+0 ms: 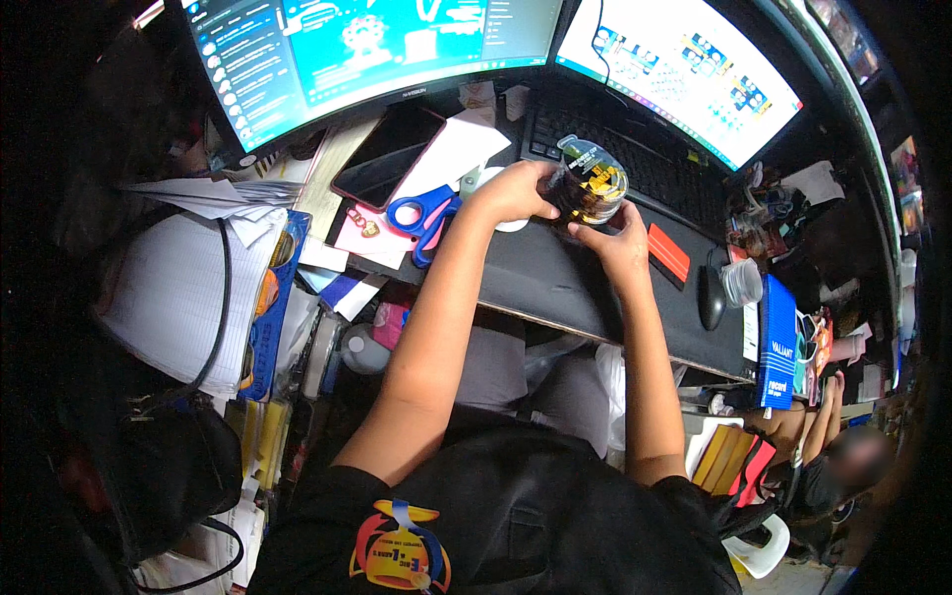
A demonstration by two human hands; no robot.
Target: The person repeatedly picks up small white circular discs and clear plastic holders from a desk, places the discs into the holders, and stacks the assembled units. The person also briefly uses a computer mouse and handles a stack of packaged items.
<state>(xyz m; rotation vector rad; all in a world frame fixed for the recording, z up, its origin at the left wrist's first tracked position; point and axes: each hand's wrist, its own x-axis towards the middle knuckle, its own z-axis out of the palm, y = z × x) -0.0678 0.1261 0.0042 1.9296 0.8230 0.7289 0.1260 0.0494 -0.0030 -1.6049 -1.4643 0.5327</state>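
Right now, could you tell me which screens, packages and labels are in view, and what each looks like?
Left monitor: curved, rear left, teal window.
Right monitor: rear right, white page with small colourful pictures.
Labelled container: clear, dark yellow-and-black label, held by left hand and right hand.
Blue box: flat, desk's right edge.

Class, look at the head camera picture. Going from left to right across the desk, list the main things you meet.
Stack of lined paper → blue-handled scissors → left hand → dark jar with a yellow label, held in both hands → right hand → red flat block → black mouse → blue box.
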